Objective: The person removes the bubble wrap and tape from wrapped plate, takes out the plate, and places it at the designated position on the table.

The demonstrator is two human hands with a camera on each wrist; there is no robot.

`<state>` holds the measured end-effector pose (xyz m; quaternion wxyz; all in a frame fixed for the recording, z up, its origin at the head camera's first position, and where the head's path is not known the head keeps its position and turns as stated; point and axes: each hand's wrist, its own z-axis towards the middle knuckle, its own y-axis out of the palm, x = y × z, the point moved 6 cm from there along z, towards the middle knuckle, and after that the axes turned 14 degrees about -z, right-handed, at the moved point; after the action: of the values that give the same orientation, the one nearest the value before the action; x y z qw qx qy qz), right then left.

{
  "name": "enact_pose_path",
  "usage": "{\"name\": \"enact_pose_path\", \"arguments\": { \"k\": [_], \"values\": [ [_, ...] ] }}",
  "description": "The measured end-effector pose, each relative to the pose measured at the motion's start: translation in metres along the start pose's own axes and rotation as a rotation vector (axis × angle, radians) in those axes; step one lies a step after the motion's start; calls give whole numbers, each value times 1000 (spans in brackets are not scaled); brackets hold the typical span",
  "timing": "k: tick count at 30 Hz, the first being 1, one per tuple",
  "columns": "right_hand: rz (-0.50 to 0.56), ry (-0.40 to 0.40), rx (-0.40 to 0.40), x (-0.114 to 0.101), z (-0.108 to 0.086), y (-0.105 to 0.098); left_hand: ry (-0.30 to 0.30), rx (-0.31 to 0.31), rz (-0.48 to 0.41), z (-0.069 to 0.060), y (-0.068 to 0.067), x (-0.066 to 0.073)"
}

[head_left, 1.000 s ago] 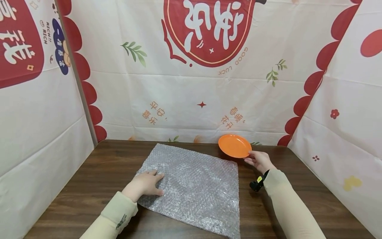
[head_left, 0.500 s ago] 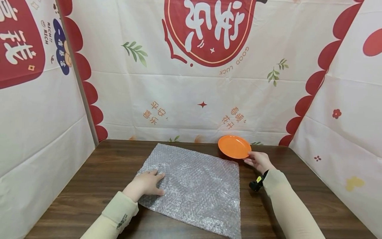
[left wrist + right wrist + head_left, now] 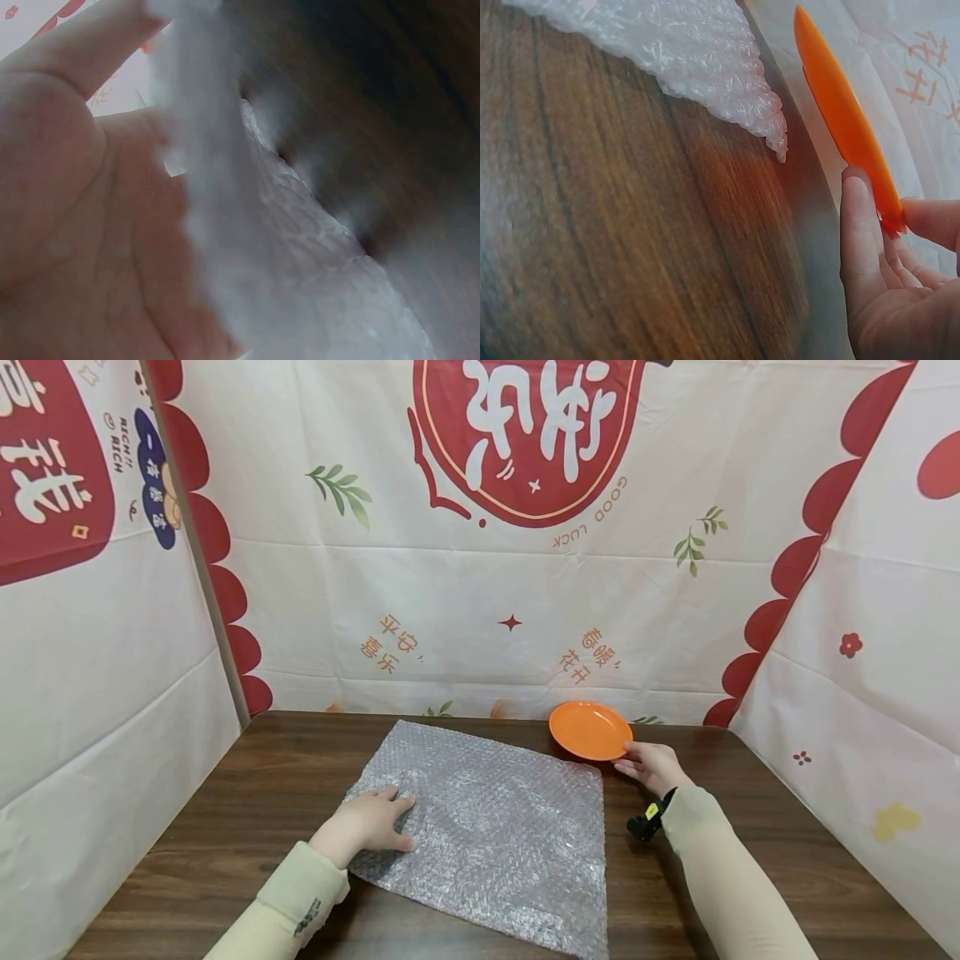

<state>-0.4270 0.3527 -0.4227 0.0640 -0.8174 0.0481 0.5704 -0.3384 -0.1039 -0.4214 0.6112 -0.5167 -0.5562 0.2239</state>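
A sheet of clear bubble wrap (image 3: 495,835) lies spread on the dark wooden table. On its left side rests my left hand (image 3: 371,822), fingers apart and palm down. The left wrist view shows the palm (image 3: 90,225) close to the sheet's blurred edge (image 3: 300,247). My right hand (image 3: 652,766) pinches the rim of an orange plate (image 3: 590,731) beyond the wrap's far right corner. From the right wrist view, the thumb is on one face of the plate (image 3: 847,112) and fingers are on the other; it is tilted and held above the table.
Printed cloth walls stand at the back (image 3: 450,585), left (image 3: 97,693) and right (image 3: 862,735) of the table (image 3: 187,852). Bare wood shows on both sides of the wrap. A black wrist device (image 3: 645,822) hangs under the right wrist.
The orange plate has dipped very slightly in the right hand. Both hands otherwise stay in place, and the bubble wrap lies as before.
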Motion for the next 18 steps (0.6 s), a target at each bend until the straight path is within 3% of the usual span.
{"name": "enact_pose_path", "arguments": {
  "k": [18],
  "values": [
    [7,-11,-26,1,0,-1,11,10,-10,-1,0,1]
  ]
}}
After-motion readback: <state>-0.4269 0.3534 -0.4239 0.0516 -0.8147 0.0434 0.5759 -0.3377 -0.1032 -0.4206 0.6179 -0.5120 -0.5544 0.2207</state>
